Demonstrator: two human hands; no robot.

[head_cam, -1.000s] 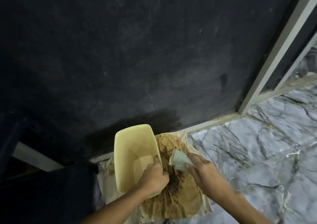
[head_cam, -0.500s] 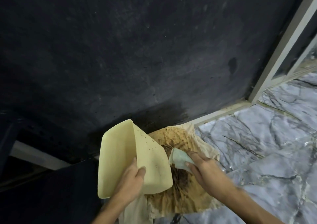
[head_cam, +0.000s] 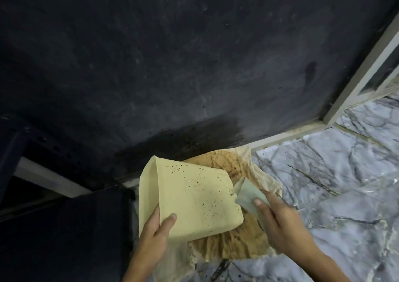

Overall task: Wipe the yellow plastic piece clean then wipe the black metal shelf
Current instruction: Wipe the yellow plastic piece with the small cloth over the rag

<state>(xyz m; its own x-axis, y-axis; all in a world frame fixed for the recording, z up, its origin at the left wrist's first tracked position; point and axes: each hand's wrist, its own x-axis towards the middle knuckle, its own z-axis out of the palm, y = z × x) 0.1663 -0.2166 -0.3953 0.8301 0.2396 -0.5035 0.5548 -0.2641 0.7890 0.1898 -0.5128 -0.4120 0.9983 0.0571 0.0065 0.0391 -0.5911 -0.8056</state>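
- Centrally, the yellow plastic piece (head_cam: 194, 197) is held up over a stained brown paper (head_cam: 235, 245) that lies on the marble floor (head_cam: 336, 173).
- Its broad flat face is turned toward the camera and is dotted with small dark specks.
- Left hand (head_cam: 154, 234) grips the piece at its lower left corner, thumb pressed on the speckled face and fingers curled behind the edge.
- Right hand (head_cam: 278, 221) is closed around a folded pale cloth (head_cam: 248, 195), thumb on top, pinching it.
- That cloth touches the piece's right edge.
- Behind both, a large dark panel (head_cam: 172, 65) fills the upper view, with a darker wet-looking patch (head_cam: 183, 139) just above the piece.
- A pale frame (head_cam: 362, 76) runs along the panel's right side and base.
- Whether the panel is the black metal shelf, I cannot tell.
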